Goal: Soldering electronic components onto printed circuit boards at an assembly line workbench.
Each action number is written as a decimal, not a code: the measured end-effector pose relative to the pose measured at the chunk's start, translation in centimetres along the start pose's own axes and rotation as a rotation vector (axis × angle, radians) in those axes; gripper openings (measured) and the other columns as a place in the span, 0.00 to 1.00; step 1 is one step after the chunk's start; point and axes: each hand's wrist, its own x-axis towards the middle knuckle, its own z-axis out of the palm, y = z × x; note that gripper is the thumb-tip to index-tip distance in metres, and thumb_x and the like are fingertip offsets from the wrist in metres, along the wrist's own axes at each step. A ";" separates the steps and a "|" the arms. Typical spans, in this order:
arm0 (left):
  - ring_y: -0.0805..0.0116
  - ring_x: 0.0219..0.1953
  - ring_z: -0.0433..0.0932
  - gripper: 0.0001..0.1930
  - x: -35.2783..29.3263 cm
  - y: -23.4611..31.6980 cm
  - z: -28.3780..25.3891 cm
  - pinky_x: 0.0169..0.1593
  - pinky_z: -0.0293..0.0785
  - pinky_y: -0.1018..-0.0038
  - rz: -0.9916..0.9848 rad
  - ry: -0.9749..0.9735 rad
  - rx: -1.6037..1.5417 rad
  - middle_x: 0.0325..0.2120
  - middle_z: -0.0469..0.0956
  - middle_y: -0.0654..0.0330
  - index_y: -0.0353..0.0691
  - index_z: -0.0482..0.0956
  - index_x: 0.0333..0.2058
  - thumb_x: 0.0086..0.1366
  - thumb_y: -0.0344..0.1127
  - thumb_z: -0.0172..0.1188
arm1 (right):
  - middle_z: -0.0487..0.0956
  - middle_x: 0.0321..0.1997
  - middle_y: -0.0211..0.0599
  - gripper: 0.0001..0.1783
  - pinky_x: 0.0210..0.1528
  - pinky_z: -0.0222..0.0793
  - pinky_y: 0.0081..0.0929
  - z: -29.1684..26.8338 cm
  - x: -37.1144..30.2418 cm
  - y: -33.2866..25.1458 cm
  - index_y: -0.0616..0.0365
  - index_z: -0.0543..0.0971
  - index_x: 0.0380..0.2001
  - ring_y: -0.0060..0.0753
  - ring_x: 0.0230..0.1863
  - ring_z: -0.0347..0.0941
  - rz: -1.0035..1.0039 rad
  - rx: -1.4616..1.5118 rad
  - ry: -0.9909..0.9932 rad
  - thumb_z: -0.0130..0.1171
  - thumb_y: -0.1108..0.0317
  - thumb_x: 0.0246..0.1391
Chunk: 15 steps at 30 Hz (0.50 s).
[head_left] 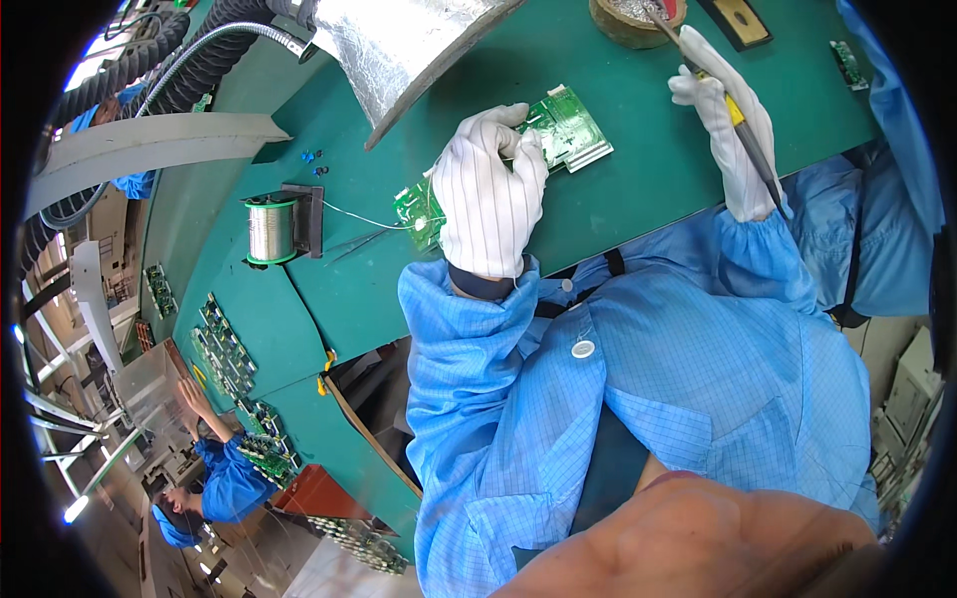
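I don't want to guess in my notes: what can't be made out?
Head view: whether the green circuit board and the green board section across the left grip join; that grip hides it.
Head view: whether the soldering iron touches the silvery contents of the round pot; too small.
Head view: the top of the foil-covered hood; cut off by the upper edge.
Head view: individual parts on the far-left circuit boards; too small.

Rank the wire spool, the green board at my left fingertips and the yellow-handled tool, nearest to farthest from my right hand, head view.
1. Yellow-handled tool, in your right hand.
2. Green board, to its left.
3. Wire spool, far left.
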 end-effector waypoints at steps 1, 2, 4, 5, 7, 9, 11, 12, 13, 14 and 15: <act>0.55 0.42 0.79 0.10 -0.2 0.1 0.1 0.47 0.72 0.61 -0.039 0.011 0.023 0.41 0.82 0.57 0.41 0.67 0.26 0.58 0.27 0.62 | 0.81 0.48 0.41 0.30 0.54 0.72 0.27 0.2 -0.2 -0.4 0.67 0.71 0.62 0.27 0.43 0.78 -0.001 0.035 0.002 0.48 0.50 0.70; 0.55 0.42 0.79 0.10 -0.3 0.3 0.2 0.47 0.72 0.61 -0.038 0.011 0.022 0.41 0.82 0.57 0.41 0.67 0.26 0.58 0.27 0.62 | 0.80 0.49 0.40 0.29 0.52 0.72 0.26 0.3 -0.6 -1.0 0.66 0.73 0.60 0.25 0.41 0.77 -0.003 0.069 0.009 0.49 0.51 0.70; 0.55 0.44 0.79 0.10 -0.7 0.5 0.3 0.50 0.72 0.61 -0.043 0.063 -0.020 0.41 0.82 0.58 0.41 0.68 0.26 0.57 0.27 0.63 | 0.81 0.48 0.39 0.28 0.50 0.73 0.25 0.9 -1.5 -2.2 0.66 0.74 0.59 0.23 0.39 0.77 -0.027 0.105 -0.045 0.49 0.52 0.70; 0.55 0.44 0.79 0.10 -0.8 0.6 0.4 0.50 0.72 0.61 -0.042 0.061 -0.020 0.41 0.82 0.58 0.41 0.68 0.26 0.57 0.27 0.63 | 0.81 0.47 0.39 0.26 0.49 0.73 0.24 1.1 -1.9 -2.6 0.66 0.75 0.58 0.22 0.38 0.76 -0.051 0.143 -0.101 0.49 0.53 0.70; 0.54 0.46 0.79 0.10 -1.1 0.7 0.7 0.52 0.71 0.60 0.035 0.098 0.022 0.41 0.82 0.58 0.42 0.68 0.26 0.56 0.26 0.64 | 0.82 0.45 0.39 0.24 0.46 0.74 0.25 1.7 -2.3 -2.6 0.66 0.77 0.54 0.21 0.34 0.76 -0.079 0.135 -0.157 0.49 0.56 0.70; 0.54 0.48 0.79 0.10 -1.2 0.6 1.0 0.53 0.70 0.59 0.046 0.112 0.048 0.40 0.81 0.58 0.43 0.69 0.26 0.56 0.26 0.65 | 0.82 0.45 0.40 0.22 0.42 0.74 0.23 2.0 -2.2 -2.0 0.67 0.78 0.52 0.20 0.32 0.76 -0.151 0.096 -0.168 0.48 0.58 0.71; 0.55 0.49 0.79 0.10 -1.2 0.3 0.9 0.54 0.70 0.59 0.094 0.117 0.030 0.40 0.81 0.58 0.43 0.70 0.26 0.55 0.26 0.65 | 0.82 0.45 0.41 0.21 0.40 0.74 0.22 2.0 -2.3 -1.7 0.67 0.78 0.51 0.20 0.31 0.75 -0.118 0.125 -0.152 0.48 0.59 0.71; 0.55 0.49 0.79 0.10 -1.2 0.4 0.9 0.54 0.70 0.59 0.092 0.116 0.029 0.40 0.81 0.58 0.43 0.70 0.26 0.55 0.26 0.65 | 0.82 0.45 0.42 0.20 0.38 0.74 0.21 1.9 -2.3 -1.6 0.67 0.78 0.50 0.19 0.30 0.74 -0.087 0.157 -0.136 0.47 0.60 0.71; 0.55 0.49 0.79 0.10 -1.3 0.5 0.8 0.54 0.70 0.58 0.097 0.120 0.039 0.40 0.81 0.59 0.43 0.71 0.26 0.55 0.26 0.66 | 0.82 0.45 0.42 0.20 0.38 0.74 0.21 1.8 -2.4 -1.5 0.67 0.78 0.50 0.19 0.30 0.74 -0.085 0.157 -0.137 0.47 0.60 0.71; 0.55 0.50 0.79 0.10 -1.2 0.5 0.8 0.55 0.70 0.58 0.104 0.122 0.047 0.40 0.81 0.59 0.43 0.71 0.26 0.55 0.25 0.66 | 0.82 0.45 0.43 0.20 0.37 0.73 0.19 1.7 -2.4 -1.4 0.68 0.78 0.49 0.19 0.29 0.74 -0.083 0.181 -0.109 0.46 0.61 0.71; 0.55 0.50 0.79 0.10 -1.2 0.4 0.9 0.55 0.70 0.58 0.104 0.119 0.045 0.40 0.81 0.59 0.43 0.71 0.26 0.55 0.25 0.66 | 0.82 0.45 0.44 0.19 0.36 0.72 0.18 1.6 -2.4 -1.3 0.68 0.79 0.48 0.18 0.29 0.73 -0.080 0.207 -0.080 0.46 0.62 0.71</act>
